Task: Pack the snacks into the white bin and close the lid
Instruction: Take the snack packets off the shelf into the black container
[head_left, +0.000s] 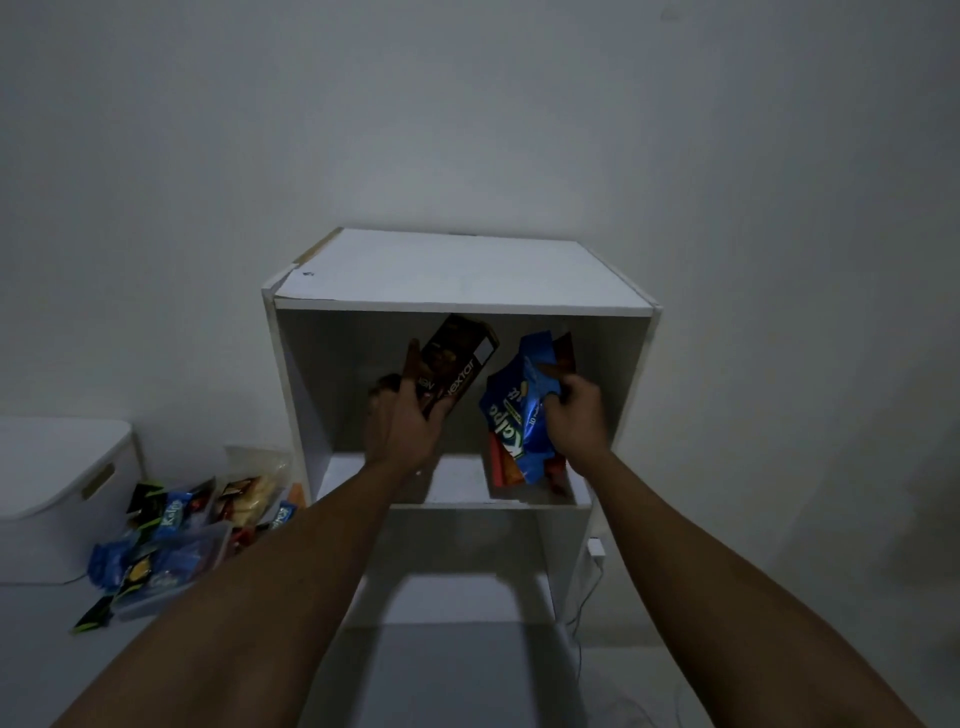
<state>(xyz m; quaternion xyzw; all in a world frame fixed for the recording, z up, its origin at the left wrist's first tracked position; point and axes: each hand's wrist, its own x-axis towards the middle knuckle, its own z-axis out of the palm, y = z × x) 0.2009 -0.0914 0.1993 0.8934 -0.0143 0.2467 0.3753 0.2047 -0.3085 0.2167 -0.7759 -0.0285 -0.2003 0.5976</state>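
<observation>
Both my hands reach into the upper compartment of a white shelf unit (457, 270). My left hand (402, 423) grips a dark brown snack box (457, 364), tilted to the right. My right hand (574, 415) grips a blue snack bag (514, 415) bunched with red and orange packets that hang down to the shelf board. The white bin (57, 488) stands on the floor at the far left with its lid on. A pile of snack packets (182, 535) lies on the floor between the bin and the shelf.
A clear plastic tray (171, 571) sits within the pile of packets. A white plug and cable (595, 551) hang by the shelf's lower right side. Grey walls stand behind and to the right of the shelf. Its lower compartment looks bare.
</observation>
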